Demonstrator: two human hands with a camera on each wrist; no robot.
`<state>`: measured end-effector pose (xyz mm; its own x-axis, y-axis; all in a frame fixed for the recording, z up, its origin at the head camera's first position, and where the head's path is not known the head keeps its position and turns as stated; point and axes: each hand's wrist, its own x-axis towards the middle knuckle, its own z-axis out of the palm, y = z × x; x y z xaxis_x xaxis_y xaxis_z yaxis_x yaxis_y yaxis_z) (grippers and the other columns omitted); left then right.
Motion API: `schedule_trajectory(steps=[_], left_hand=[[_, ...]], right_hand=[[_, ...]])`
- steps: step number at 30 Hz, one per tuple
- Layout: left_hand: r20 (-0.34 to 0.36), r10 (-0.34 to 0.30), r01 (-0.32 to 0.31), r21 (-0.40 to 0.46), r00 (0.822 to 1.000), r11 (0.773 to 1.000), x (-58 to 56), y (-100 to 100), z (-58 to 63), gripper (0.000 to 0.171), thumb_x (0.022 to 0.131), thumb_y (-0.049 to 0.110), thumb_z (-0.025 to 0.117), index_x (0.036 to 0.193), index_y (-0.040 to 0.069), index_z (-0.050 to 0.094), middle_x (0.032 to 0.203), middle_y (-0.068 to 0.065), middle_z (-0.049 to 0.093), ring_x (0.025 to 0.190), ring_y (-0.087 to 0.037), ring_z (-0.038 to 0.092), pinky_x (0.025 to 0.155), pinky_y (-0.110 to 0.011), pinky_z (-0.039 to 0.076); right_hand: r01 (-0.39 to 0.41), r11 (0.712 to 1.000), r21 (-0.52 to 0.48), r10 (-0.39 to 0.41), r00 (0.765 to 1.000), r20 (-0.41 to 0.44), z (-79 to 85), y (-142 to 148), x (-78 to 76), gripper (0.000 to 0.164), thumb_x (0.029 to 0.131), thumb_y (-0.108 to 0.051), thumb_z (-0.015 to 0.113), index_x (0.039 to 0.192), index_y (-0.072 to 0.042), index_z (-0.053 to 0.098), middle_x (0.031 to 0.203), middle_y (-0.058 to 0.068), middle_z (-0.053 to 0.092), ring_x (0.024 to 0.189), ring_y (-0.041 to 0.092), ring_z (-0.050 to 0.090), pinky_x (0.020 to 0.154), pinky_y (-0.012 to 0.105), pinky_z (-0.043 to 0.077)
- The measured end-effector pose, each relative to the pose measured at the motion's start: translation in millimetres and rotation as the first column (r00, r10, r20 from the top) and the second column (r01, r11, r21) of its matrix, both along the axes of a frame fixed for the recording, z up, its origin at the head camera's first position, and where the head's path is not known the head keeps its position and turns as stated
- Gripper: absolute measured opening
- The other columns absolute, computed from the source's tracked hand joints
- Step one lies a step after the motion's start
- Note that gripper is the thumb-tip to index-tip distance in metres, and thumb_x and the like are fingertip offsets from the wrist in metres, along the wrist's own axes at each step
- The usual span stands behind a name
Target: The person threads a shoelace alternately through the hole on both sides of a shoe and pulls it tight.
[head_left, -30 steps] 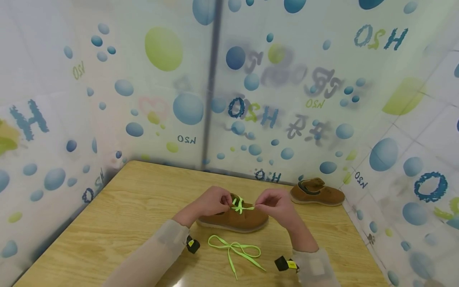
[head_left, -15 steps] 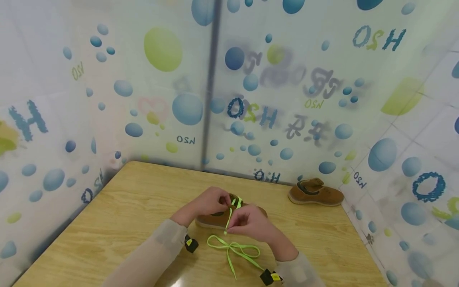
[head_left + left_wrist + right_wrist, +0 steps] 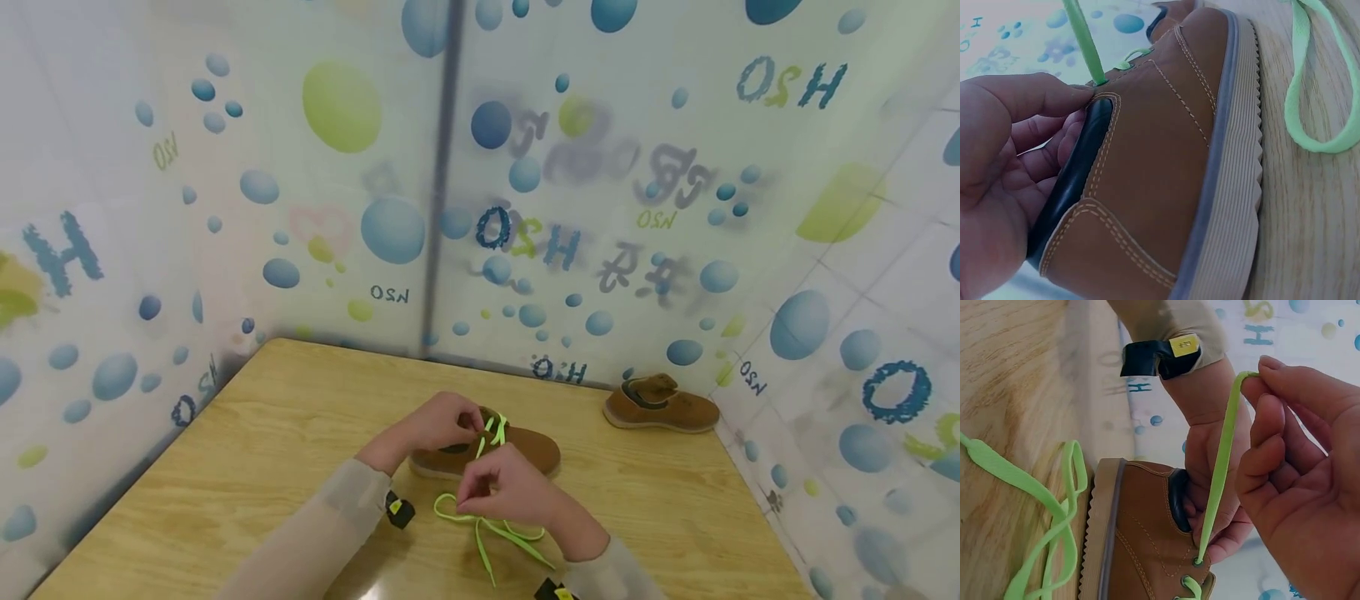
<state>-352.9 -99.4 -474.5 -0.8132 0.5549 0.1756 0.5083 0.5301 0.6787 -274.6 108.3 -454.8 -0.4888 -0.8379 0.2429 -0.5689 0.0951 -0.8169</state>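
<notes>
A brown shoe (image 3: 538, 450) with pale stitching and a thick light sole stands on the wooden table, toe to the right. My left hand (image 3: 442, 422) grips its upper at the dark collar, thumb (image 3: 1054, 94) close to the top eyelet. A green shoelace (image 3: 1219, 469) runs taut out of that eyelet. Its far end is pinched between thumb and forefinger of my right hand (image 3: 517, 493), in front of the shoe. More green lacing (image 3: 1192, 587) crosses the lower eyelets. A second green lace (image 3: 486, 554) lies looped on the table, partly covered by my right hand.
Another brown shoe (image 3: 671, 410) sits at the table's back right corner, its tongue raised. Patterned curtains (image 3: 337, 208) hang behind the wooden table (image 3: 300, 400) and along its sides. Each wrist wears a small black camera (image 3: 400, 510).
My right hand has moved from the shoe's right side down and toward me, drawing the lace out through the top eyelet. The left hand keeps its place on the shoe.
</notes>
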Motion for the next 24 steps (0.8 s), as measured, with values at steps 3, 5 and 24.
schedule_trajectory(steps=[3, 5, 24], left_hand=[[0.014, 0.0, 0.0, -0.005, 1.0, 1.0, -0.9, -1.4, 1.4, 0.011, 0.096, 0.009, 0.074, 0.093, 0.018, 0.078, 0.09, 0.007, 0.074, 0.082, -0.008, 0.065, 0.078, -0.029, 0.057], [0.019, -0.011, 0.011, -0.01, 1.0, 1.0, -1.8, -2.3, 1.2, 0.011, 0.097, 0.008, 0.075, 0.094, 0.018, 0.078, 0.091, 0.007, 0.074, 0.083, -0.007, 0.066, 0.078, -0.029, 0.057], [-0.128, 0.307, -0.286, 0.156, 0.943, 0.945, -3.6, -1.4, -1.0, 0.01, 0.094, 0.006, 0.073, 0.09, 0.014, 0.071, 0.083, 0.003, 0.069, 0.074, -0.009, 0.06, 0.069, -0.028, 0.053]], right_hand=[[0.002, 1.0, 0.028, -0.002, 1.0, -0.016, -0.6, -3.0, 1.4, 0.009, 0.097, -0.007, 0.077, 0.089, -0.006, 0.08, 0.081, 0.012, 0.078, 0.072, -0.006, 0.064, 0.068, 0.024, 0.061], [-0.008, 0.999, 0.047, 0.008, 1.0, -0.011, -2.0, -4.5, 2.2, 0.008, 0.097, -0.006, 0.076, 0.09, -0.006, 0.08, 0.082, 0.013, 0.078, 0.073, -0.007, 0.065, 0.069, 0.025, 0.061], [-0.038, 0.997, 0.072, 0.035, 0.998, 0.043, -6.1, 9.3, -14.0, 0.009, 0.099, -0.007, 0.073, 0.096, -0.001, 0.079, 0.087, 0.02, 0.077, 0.073, -0.005, 0.065, 0.068, 0.024, 0.06]])
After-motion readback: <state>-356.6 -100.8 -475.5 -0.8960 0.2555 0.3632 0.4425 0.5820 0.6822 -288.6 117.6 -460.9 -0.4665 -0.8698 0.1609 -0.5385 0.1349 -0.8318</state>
